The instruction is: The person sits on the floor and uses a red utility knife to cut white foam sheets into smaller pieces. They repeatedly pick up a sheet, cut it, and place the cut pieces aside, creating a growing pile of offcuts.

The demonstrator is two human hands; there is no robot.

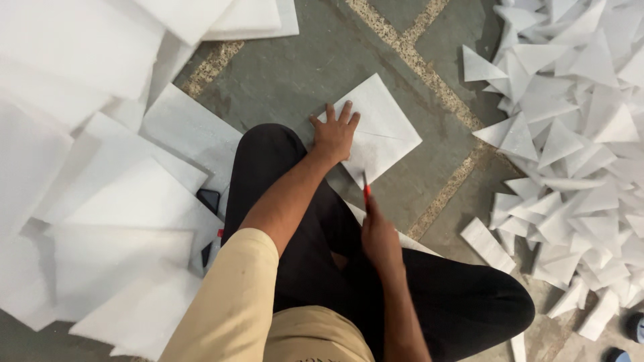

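From the head camera, the left hand reaches forward over a black-trousered knee, palm down, fingers spread flat on a white square sheet lying on the grey floor. Just behind that sheet, the right hand is clamped on a red-handled cutter — its tip touches the sheet's near edge. Left of the sheet lie large white sheets; to its right, well apart, a heap of white triangles.

A heap of white foam triangles lay to the right on the grey stone floor. Large white foam sheets were piled left, beside what looked like a dark phone.
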